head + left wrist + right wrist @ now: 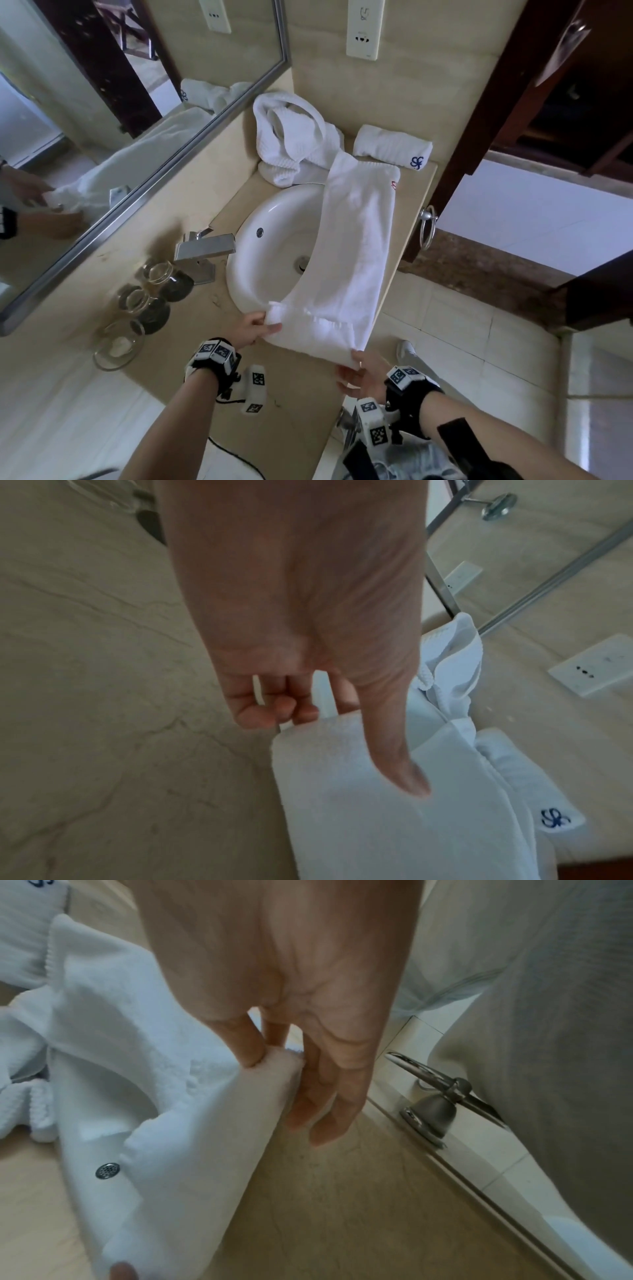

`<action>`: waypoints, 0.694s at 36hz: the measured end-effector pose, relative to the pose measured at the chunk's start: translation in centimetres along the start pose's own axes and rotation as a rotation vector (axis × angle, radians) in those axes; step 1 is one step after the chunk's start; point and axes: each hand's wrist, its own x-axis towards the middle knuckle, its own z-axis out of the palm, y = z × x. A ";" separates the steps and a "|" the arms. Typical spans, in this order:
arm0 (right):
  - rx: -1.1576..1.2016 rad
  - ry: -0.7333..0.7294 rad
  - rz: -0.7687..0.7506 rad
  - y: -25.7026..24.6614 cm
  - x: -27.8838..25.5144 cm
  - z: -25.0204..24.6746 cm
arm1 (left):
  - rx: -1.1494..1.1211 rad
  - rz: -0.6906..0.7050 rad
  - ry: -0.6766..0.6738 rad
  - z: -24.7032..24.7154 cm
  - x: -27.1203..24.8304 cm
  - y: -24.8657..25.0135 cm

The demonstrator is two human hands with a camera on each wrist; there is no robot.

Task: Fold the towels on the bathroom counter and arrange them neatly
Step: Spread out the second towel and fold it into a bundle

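A long white towel (352, 246) lies stretched from the back of the counter over the right side of the sink to the near edge. My left hand (269, 323) pinches its near left corner, thumb on top of the towel (377, 826). At the near right corner my right hand (354, 359) pinches the towel (192, 1123) just past the counter edge. Behind the sink sits a crumpled white towel (291, 137). A folded towel with a blue logo (390, 147) lies at the back right.
The white sink (267, 219) has a metal faucet (205, 246) on its left. Several glasses (137, 301) on dark coasters stand near the mirror (102, 102). A towel ring (427, 226) hangs off the counter's right edge. A door handle (438, 1096) is close to my right hand.
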 end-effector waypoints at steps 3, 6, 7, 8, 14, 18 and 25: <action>-0.008 0.004 0.005 -0.2 -0.2 -0.2 | 0.080 -0.057 -0.102 0.4 0.4 -0.2; -0.097 -0.028 0.059 -0.8 -0.9 0.0 | 0.162 -0.069 -0.141 0.3 0.9 -0.7; -0.134 -0.041 0.088 -1.0 -1.1 0.1 | 0.188 -0.067 -0.133 0.1 0.8 -0.8; -0.164 -0.041 0.109 -1.3 -1.2 0.3 | 0.193 -0.080 -0.128 -0.1 1.4 -1.5; -0.126 0.120 -0.007 -1.3 -0.3 1.1 | 0.131 -0.105 -0.131 0.1 0.5 -1.1; -0.181 0.190 -0.076 -0.8 0.2 0.3 | 0.197 -0.061 -0.173 0.3 0.7 -1.7; -0.254 0.257 -0.141 -1.4 -0.2 -0.4 | 0.211 -0.021 -0.172 1.3 0.5 -1.4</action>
